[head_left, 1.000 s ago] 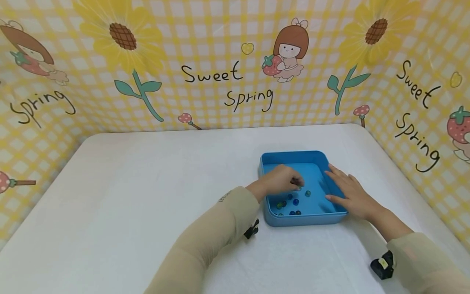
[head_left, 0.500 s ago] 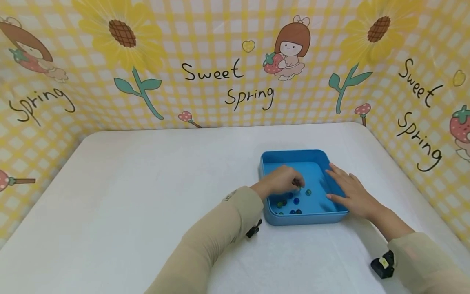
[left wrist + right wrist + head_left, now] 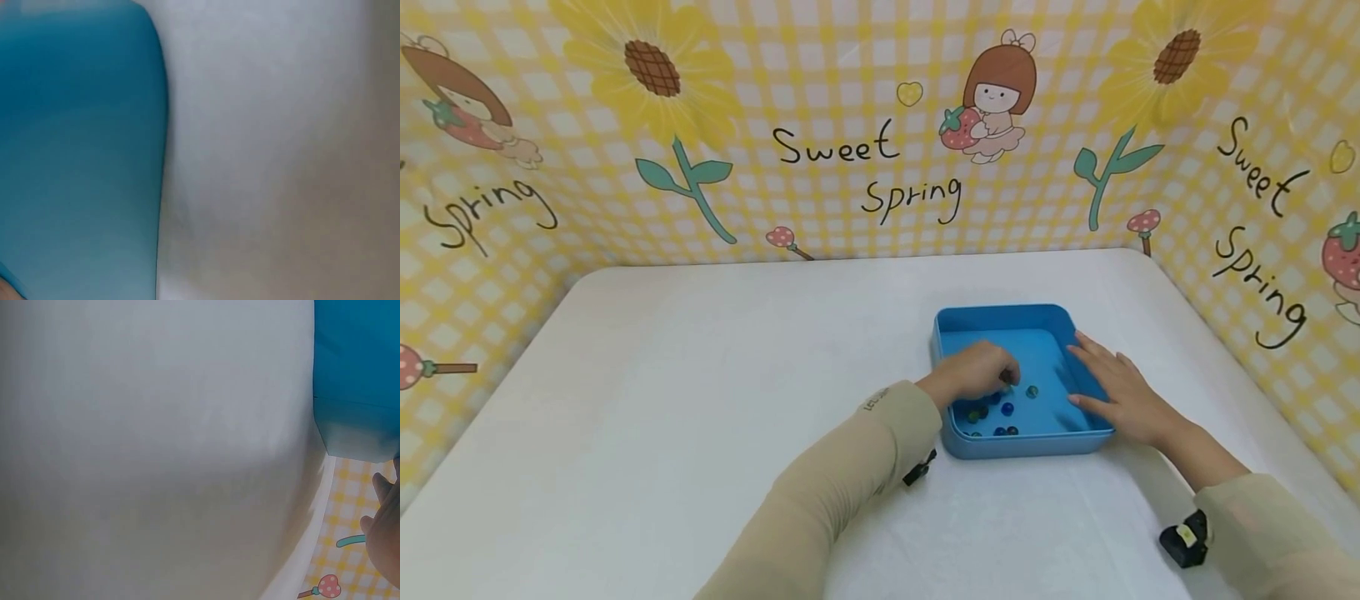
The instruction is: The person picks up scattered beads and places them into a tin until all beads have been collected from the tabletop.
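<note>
A blue tray (image 3: 1030, 446) stands on the right part of the table, with several glass marbles lying loose in its near half. My left hand (image 3: 973, 371) reaches over the tray's left wall with curled fingers. It pinches a greenish marble (image 3: 1008, 387), mostly hidden at the fingertips, low over the tray floor. Just right of it lies another green marble (image 3: 1032, 391); a blue marble (image 3: 1007, 409) sits nearer me. With fingers spread, my right hand (image 3: 1123, 400) rests on the tray's right wall. In the left wrist view, the tray's outer wall (image 3: 81, 156) hides most of the hand.
White cloth covers the table (image 3: 700, 400). A yellow checked curtain (image 3: 835, 83) with printed flowers and lettering closes off the back and both sides. Dark wrist devices show under both cuffs, the right one (image 3: 1184, 539) near the table's front.
My left forearm has shifted slightly right, and the hand now covers more of a blue marble beneath it. The right hand stays at the tray wall. The head view has tilted a little.
</note>
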A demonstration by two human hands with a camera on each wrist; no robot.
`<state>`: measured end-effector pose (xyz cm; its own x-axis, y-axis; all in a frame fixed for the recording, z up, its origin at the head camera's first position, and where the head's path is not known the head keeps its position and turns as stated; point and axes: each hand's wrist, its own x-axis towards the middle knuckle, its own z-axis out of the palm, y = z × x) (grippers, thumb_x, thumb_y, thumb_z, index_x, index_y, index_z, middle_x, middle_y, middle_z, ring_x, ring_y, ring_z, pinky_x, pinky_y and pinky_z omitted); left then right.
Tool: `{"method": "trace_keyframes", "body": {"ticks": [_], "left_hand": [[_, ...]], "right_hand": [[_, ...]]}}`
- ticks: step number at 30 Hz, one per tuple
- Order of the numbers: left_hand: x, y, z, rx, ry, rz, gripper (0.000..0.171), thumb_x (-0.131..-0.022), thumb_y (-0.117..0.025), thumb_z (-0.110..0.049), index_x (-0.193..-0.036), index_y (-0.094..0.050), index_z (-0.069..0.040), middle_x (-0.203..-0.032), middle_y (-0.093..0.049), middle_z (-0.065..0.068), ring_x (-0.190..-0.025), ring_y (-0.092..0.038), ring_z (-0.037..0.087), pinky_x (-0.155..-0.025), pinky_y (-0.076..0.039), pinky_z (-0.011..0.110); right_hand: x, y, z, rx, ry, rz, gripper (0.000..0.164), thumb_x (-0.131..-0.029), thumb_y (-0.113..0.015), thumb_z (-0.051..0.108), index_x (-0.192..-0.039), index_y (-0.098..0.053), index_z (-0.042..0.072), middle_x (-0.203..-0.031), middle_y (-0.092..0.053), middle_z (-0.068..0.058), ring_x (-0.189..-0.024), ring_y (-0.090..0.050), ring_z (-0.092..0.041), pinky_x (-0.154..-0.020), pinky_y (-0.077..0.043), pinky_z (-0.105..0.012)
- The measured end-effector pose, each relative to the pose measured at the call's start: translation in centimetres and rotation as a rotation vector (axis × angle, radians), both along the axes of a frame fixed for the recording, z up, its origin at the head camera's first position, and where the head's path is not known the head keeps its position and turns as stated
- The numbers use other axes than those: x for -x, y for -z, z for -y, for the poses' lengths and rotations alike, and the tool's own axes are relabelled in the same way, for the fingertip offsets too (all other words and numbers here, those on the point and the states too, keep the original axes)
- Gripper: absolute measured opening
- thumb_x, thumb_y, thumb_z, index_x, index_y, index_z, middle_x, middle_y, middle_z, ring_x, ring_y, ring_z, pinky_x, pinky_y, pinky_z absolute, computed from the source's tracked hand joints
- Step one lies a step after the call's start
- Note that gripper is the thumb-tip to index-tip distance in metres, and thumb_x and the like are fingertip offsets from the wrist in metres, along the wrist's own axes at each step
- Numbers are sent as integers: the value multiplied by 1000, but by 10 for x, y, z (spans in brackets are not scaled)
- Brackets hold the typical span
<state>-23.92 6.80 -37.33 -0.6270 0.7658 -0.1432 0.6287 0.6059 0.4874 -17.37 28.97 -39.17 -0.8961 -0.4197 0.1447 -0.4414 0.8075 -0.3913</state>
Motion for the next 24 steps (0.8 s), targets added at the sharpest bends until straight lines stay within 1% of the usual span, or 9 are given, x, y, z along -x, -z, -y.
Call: {"method": "trace_keyframes", "body": {"ticks": [7, 16, 20, 24], "left_hand": [[0, 1, 1, 24, 12, -41, 19, -83, -56, -7, -100, -64, -12, -97, -60, -5, -86, -51, 3, -76, -41, 13], [-1, 1, 0, 6, 6, -34, 19, -84, -55, -7, -100, -64, -12, -97, -60, -5, -85, -51, 2, -75, -41, 13], [-2, 2, 0, -43, -15, -28, 19, -85, -54, -10, -102, -63, -13, -98, -60, -5, -84, -51, 2, -74, -41, 12], [-3, 1, 3, -168, -62, -13, 20, -86, -54, -13, -105, -62, -11, -102, -60, -4, -92, -52, 2, -77, -40, 12]], "right_hand": [[1, 0, 0, 1, -7, -6, 62, -86, -51, 29, -133, -24, -2, -141, -12, -17, -126, -10, -35, -95, -5, -59], [-1, 0, 0, 17, -7, 16, 62, -86, -51, 28, -132, -24, -3, -141, -11, -18, -126, -10, -36, -95, -4, -59], [-2, 0, 0, 16, -6, 23, 62, -86, -51, 28, -132, -24, -3, -141, -11, -18, -126, -9, -35, -95, -4, -59], [-1, 1, 0, 8, -9, 20, 62, -85, -52, 28, -132, -25, -4, -140, -12, -18, -126, -10, -35, -95, -5, -59]]}}
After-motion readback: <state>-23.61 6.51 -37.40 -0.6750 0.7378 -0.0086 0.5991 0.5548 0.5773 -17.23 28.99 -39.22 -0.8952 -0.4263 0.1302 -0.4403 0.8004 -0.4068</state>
